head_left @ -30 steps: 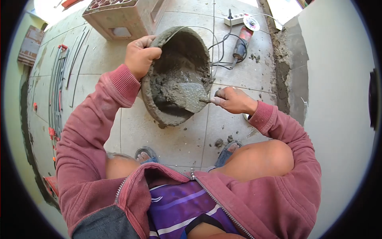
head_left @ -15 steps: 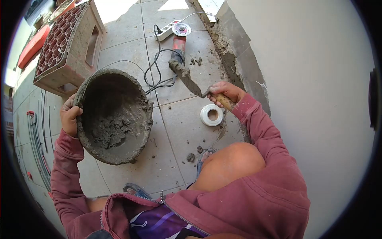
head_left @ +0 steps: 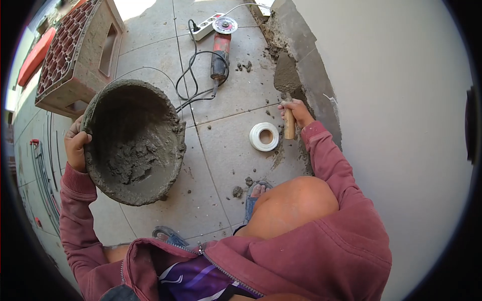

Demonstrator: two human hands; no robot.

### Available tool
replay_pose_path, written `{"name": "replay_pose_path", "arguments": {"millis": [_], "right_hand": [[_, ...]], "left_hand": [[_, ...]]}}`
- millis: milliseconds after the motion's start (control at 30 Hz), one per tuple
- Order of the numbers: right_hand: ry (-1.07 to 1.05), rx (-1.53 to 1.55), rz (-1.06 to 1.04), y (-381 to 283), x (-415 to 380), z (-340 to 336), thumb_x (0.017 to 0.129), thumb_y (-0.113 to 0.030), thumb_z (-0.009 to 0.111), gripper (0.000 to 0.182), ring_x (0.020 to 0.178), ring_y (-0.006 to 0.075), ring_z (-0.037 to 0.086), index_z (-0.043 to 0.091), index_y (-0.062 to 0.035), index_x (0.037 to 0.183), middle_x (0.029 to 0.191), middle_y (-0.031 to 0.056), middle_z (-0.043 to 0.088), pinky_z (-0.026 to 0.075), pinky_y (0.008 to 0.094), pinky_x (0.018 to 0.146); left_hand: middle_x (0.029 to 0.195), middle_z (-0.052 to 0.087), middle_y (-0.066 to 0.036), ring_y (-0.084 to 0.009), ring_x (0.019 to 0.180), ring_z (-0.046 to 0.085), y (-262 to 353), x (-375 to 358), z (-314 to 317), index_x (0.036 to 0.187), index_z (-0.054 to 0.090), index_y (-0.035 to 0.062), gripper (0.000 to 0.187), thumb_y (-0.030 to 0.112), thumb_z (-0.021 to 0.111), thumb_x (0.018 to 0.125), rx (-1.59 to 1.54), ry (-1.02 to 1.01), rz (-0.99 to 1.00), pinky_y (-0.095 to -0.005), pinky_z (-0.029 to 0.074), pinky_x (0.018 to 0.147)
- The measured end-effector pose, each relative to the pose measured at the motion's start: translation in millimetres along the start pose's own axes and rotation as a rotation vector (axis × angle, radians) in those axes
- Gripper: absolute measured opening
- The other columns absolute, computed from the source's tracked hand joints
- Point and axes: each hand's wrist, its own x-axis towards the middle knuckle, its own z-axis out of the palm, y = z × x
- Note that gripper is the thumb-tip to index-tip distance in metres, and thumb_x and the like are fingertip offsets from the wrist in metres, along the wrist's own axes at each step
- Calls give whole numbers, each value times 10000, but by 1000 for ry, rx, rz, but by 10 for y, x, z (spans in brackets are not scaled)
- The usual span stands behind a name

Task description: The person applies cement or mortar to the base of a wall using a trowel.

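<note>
My left hand (head_left: 77,144) is closed on the left rim of a bucket (head_left: 178,131) crusted with grey mortar. The bucket is tilted so its mouth faces me, and wet mortar (head_left: 131,161) lies inside against the lower wall. Wrapped round the wooden handle of a trowel (head_left: 287,75), my right hand (head_left: 298,112) is at the foot of the wall. The trowel's blade points away from me, smeared with mortar, and overlaps the rough strip (head_left: 274,39) where floor meets wall. A roll of white tape (head_left: 264,136) lies on the tiles just left of my right hand.
An angle grinder (head_left: 221,56) with its cable lies on the floor ahead, its disc beside a white power strip (head_left: 207,27). A plastic crate (head_left: 83,62) stands at the far left. Thin rods (head_left: 44,175) lie along the left. Mortar crumbs (head_left: 237,191) dot the tiles near my foot.
My right hand has swung the trowel right, from over the grinder to the wall's base, and its blade now points away. The mortar lump no longer shows on it. My left hand still holds the bucket.
</note>
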Motion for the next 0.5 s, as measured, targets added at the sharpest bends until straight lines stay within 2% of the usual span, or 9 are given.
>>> {"name": "replay_pose_path", "arguments": {"millis": [67,133,200,233,267,333,367,500], "right_hand": [[-139,-155,172,-126,28,126,716,-158,509,143,503,153,522,525,-22,761,630,86,557,426,300,430],[-123,-240,215,-86,259,162,722,-206,529,204,524,174,540,518,-4,746,649,109,571,433,306,459],[-143,-711,-309,36,537,255,725,-269,555,309,511,198,541,526,34,777,651,124,570,437,312,502],[7,-611,-179,-1,503,338,712,-291,591,411,527,215,555,506,61,907,666,145,572,441,316,554],[18,-585,-181,47,566,372,712,-291,591,411,527,215,555,506,61,907,666,145,572,441,316,554],[68,-514,-188,145,738,414,709,-251,604,497,550,210,567,438,53,1065,672,149,572,444,318,569],[45,-576,-113,-44,632,443,708,-238,621,602,562,218,576,343,54,1155,699,169,573,450,324,571],[125,-476,-22,-14,706,568,727,-284,605,631,569,232,587,331,55,1184,783,193,573,473,343,600]], "left_hand": [[903,573,-95,-143,767,544,-17,1,-38,1016,485,-96,454,-23,373,582,42,36,21,-225,416,747],[904,573,-96,-138,764,542,-30,-2,-58,1003,489,-94,440,-26,374,583,45,56,13,-224,416,737],[891,573,-91,-137,760,539,-20,-16,-76,982,495,-91,425,-15,382,579,75,18,7,-229,415,740],[879,574,-90,-136,749,536,17,-37,42,967,500,-90,415,-9,387,576,65,51,2,-233,415,740],[867,574,-88,-136,738,534,52,-58,103,953,504,-89,406,-4,392,572,57,83,-6,-237,416,740],[863,575,-91,-137,732,531,11,-51,-21,957,501,-89,416,3,396,565,89,57,-29,-238,415,740],[878,576,-97,-140,738,532,-7,-54,-125,986,492,-90,447,0,396,559,122,42,-41,-236,411,746],[878,577,-89,-139,744,532,-94,-7,-277,992,496,-86,466,-4,406,543,258,114,10,-246,403,758]]}}
